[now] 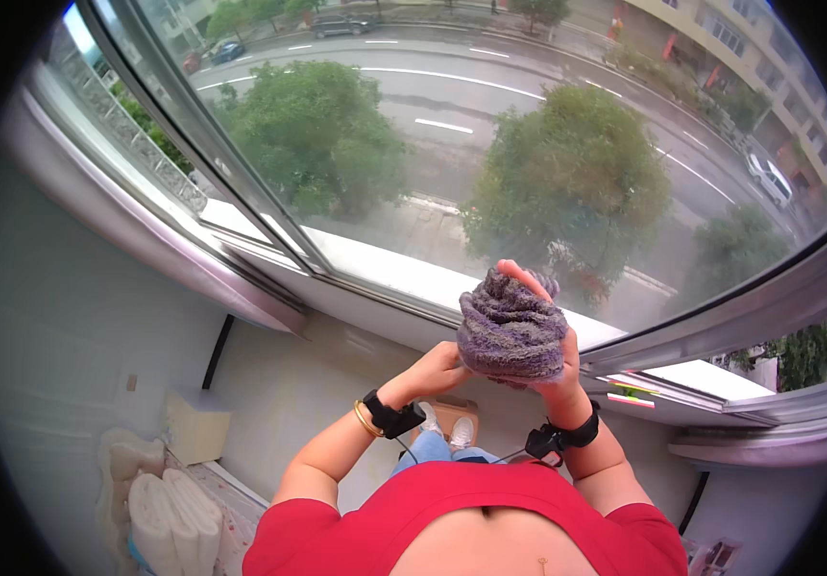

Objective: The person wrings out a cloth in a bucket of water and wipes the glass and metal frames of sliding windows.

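Note:
A bunched purple-grey cloth is held up in front of the window pane. My right hand wraps round its right side, with fingers showing over the top edge. At the cloth's lower left, my left hand is closed on its edge; most of those fingertips are hidden behind the fabric. The folds are wound into a thick wad between both hands. From this view I cannot tell whether the cloth touches the glass.
A window frame post rises left of the pane. Pale curtains hang at the left, and another curtain at the right. My feet are on a brown stool. A cream cabinet and folded white bedding stand lower left.

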`<state>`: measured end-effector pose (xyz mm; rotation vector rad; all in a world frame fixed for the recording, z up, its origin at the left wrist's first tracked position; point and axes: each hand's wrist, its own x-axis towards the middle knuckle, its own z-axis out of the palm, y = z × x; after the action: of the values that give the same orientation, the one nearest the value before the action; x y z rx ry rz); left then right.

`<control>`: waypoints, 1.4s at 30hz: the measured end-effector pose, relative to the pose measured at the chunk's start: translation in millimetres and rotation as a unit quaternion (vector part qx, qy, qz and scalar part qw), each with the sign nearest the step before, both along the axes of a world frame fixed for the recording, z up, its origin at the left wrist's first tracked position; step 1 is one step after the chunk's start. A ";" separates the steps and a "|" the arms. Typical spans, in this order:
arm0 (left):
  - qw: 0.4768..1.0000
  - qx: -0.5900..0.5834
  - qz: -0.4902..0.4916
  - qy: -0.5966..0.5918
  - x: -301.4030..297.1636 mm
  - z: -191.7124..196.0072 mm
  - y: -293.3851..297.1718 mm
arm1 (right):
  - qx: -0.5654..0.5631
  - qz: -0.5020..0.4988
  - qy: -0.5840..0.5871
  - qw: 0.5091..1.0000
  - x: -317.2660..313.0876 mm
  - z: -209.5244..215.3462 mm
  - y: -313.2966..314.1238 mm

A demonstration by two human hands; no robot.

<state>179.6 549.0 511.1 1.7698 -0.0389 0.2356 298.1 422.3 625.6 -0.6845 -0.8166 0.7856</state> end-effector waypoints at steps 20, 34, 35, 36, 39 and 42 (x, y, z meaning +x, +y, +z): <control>0.817 -0.432 0.224 -0.309 -84.4 23.8 143.9 | -0.196 0.024 -0.613 0.765 -16.0 -8.4 42.3; 0.713 0.421 0.449 -0.336 68.8 213.3 115.7 | -0.179 -0.617 -0.629 0.439 91.6 35.2 -78.8; 0.692 0.453 0.449 -0.337 76.7 218.8 105.7 | -0.203 -0.622 -0.624 0.428 100.6 29.0 -82.4; 0.676 0.482 0.443 -0.338 88.7 222.9 96.1 | -0.227 -0.627 -0.619 0.415 110.8 23.3 -83.7; 0.676 0.567 0.359 -0.304 117.3 212.4 60.2 | -0.229 -0.637 -0.668 0.311 141.2 -2.7 -88.7; 0.589 0.609 0.337 -0.411 130.4 216.8 42.5 | -0.215 -0.648 -0.671 0.289 146.5 -5.9 -81.0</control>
<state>309.9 591.5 727.9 2.7691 -0.2417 2.0049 444.6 341.3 619.7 -2.1694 -1.0232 -1.5511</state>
